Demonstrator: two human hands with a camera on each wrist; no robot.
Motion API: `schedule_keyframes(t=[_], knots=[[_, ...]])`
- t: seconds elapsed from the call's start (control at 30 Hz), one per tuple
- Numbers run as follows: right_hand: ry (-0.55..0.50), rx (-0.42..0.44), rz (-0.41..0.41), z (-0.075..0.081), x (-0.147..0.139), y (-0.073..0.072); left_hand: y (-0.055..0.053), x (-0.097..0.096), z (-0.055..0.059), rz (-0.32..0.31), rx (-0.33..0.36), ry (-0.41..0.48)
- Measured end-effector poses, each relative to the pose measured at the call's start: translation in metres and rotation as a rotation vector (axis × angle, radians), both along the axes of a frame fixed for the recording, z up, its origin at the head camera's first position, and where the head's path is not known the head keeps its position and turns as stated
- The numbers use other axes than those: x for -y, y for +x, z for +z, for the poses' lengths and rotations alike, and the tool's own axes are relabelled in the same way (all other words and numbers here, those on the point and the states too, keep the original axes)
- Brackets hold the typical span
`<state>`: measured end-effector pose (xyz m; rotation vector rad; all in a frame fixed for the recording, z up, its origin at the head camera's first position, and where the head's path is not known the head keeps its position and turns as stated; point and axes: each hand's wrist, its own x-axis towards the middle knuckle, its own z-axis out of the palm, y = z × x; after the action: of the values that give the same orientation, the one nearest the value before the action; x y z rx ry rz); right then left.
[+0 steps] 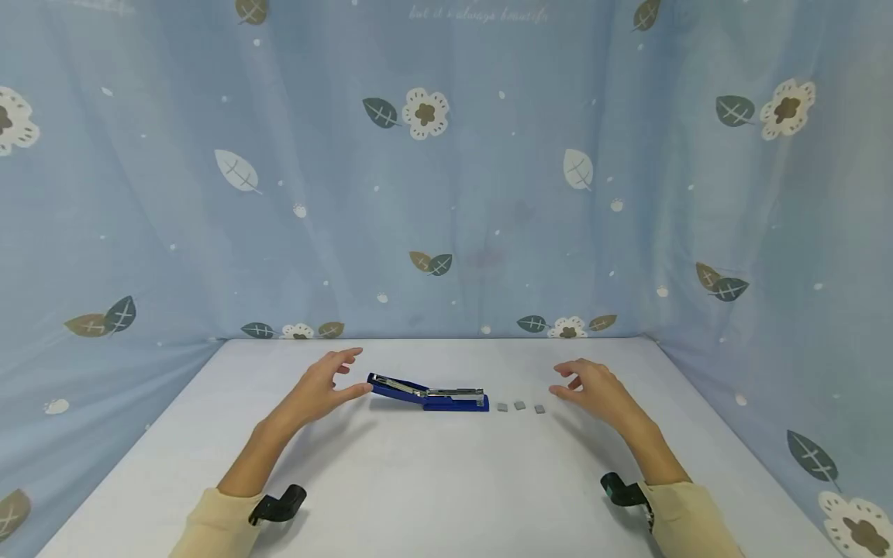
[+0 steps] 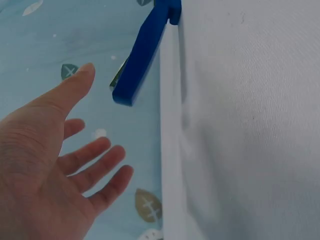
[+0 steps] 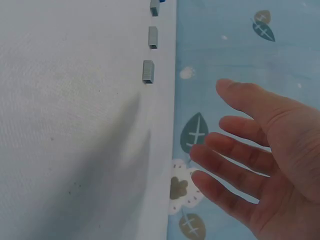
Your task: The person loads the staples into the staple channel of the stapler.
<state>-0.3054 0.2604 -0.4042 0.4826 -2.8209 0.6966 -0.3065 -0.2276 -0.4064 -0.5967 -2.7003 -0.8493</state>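
A blue stapler (image 1: 455, 401) lies on the white table with its top arm swung far back to the left, the metal staple channel exposed. Just left of that raised arm is my left hand (image 1: 322, 391), fingers spread and relaxed, holding nothing. In the left wrist view a gap shows between the thumb and the stapler's blue arm (image 2: 142, 57). To the stapler's right sit three small grey blocks of staples (image 1: 519, 405) in a loose row. My right hand (image 1: 593, 391) hovers right of them, its fingers loosely bent and bare; the right wrist view shows the nearest staple block (image 3: 148, 71) apart from it.
The white table (image 1: 446, 480) ends at the back against a blue curtain (image 1: 474, 201) with leaf and flower prints. The curtain also hangs along both sides. Black wrist cameras (image 1: 279, 505) are strapped over the pale yellow sleeves (image 1: 219, 527).
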Motion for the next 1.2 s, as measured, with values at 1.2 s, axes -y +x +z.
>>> schedule_keyframes(t=[1.2], knots=[[0.019, 0.120, 0.166, -0.020, 0.017, -0.004, -0.018, -0.014, -0.024, -0.124, 0.204, 0.140]])
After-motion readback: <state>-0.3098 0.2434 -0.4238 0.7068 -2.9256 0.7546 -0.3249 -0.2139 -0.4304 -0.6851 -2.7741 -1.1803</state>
